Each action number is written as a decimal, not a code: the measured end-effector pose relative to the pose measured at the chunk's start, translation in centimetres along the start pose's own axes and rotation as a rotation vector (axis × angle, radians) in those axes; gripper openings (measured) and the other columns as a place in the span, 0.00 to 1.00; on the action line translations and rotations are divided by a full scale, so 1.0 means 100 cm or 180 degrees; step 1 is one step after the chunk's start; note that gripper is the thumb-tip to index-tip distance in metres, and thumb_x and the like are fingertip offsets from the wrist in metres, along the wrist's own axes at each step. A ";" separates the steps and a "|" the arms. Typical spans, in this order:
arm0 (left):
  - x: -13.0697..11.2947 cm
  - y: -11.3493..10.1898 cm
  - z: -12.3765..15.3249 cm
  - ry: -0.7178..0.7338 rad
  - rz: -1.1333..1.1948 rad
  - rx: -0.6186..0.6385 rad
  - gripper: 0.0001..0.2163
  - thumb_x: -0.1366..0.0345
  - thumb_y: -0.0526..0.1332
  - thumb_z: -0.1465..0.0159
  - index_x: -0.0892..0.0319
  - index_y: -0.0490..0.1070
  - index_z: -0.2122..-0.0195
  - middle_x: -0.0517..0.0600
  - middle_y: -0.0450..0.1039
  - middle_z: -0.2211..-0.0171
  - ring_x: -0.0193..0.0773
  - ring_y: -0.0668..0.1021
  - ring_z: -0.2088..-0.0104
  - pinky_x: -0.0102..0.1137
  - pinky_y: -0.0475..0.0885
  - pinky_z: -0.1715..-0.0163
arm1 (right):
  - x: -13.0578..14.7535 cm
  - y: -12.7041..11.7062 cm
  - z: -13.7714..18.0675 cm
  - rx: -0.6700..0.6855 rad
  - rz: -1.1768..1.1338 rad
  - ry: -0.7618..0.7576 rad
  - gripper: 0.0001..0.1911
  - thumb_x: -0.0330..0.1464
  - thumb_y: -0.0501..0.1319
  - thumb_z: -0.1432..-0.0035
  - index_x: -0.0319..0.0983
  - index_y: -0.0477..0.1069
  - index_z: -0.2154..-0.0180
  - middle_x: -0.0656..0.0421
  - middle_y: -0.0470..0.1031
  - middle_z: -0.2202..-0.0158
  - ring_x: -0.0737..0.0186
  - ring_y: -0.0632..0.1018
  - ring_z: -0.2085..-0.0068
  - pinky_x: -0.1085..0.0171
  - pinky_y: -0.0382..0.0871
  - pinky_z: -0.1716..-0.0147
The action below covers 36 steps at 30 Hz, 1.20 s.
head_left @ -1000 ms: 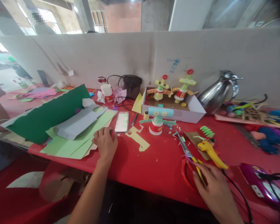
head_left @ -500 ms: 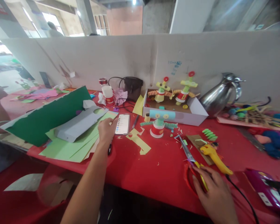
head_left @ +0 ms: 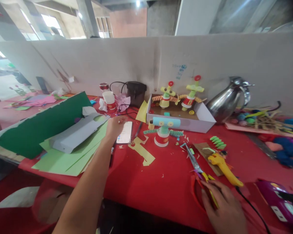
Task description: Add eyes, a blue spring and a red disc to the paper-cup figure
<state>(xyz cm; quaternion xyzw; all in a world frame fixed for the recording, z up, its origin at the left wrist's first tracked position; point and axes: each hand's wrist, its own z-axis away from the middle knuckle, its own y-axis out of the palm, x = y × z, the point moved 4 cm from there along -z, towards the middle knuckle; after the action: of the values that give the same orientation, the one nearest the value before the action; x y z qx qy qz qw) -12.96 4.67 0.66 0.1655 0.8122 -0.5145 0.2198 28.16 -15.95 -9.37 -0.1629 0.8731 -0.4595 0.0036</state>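
Note:
A smartphone (head_left: 124, 132) with a lit white screen lies on the red tabletop. My left hand (head_left: 114, 128) reaches over its left and upper edge, fingers stretched towards the screen and partly hidden; whether they touch it I cannot tell. At the right front, my right hand (head_left: 224, 203) is closed around the yellow handle of a pair of scissors (head_left: 194, 160), its blades pointing away from me. A red loop handle (head_left: 197, 191) lies beside it. Between the hands stands a paper-cup figure (head_left: 161, 138) with a blue rolled-paper head and folded green arms.
Two similar figures stand in a white box (head_left: 182, 125). Green sheets (head_left: 73, 162) and green board (head_left: 44, 123) lie left. To the right are a yellow glue gun (head_left: 223, 167) with its cord, a steel jug (head_left: 226, 102), and a purple device (head_left: 278, 201). Yellow paper scrap (head_left: 143, 152) lies mid-table.
The view has shifted slightly, so most things appear further left. My left hand has moved up along the phone towards its top edge. My right hand stays at the scissors.

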 end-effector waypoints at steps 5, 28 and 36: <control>0.030 -0.018 0.034 -0.0076 -0.0663 -0.0038 0.18 0.73 0.52 0.39 0.57 0.81 0.57 0.54 0.81 0.55 0.46 0.77 0.51 0.41 0.63 0.43 | -0.001 0.000 0.000 0.0062 -0.0140 0.0091 0.19 0.42 0.52 0.33 0.39 0.72 0.51 0.49 0.73 0.53 0.48 0.76 0.53 0.49 0.70 0.51; 0.033 0.004 0.009 -0.0218 -0.1528 0.0369 0.27 0.74 0.53 0.42 0.50 0.73 0.43 0.60 0.66 0.40 0.60 0.62 0.40 0.52 0.60 0.51 | 0.000 0.001 -0.001 0.0048 -0.0091 0.0109 0.18 0.41 0.52 0.33 0.39 0.71 0.51 0.49 0.72 0.53 0.48 0.75 0.52 0.48 0.70 0.51; 0.027 -0.016 0.058 0.0132 -0.1041 -0.0012 0.23 0.77 0.53 0.43 0.50 0.80 0.55 0.52 0.76 0.47 0.53 0.66 0.41 0.47 0.61 0.51 | 0.007 -0.013 -0.008 0.0013 -0.0133 0.0110 0.17 0.41 0.53 0.33 0.40 0.71 0.51 0.50 0.73 0.53 0.48 0.75 0.53 0.47 0.69 0.50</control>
<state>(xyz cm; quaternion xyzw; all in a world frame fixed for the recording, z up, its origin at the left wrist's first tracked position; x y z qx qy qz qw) -14.93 -1.20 -1.70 0.0412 0.8336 -0.5384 0.1166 27.78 -16.22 -7.78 -0.1732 0.8685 -0.4640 -0.0207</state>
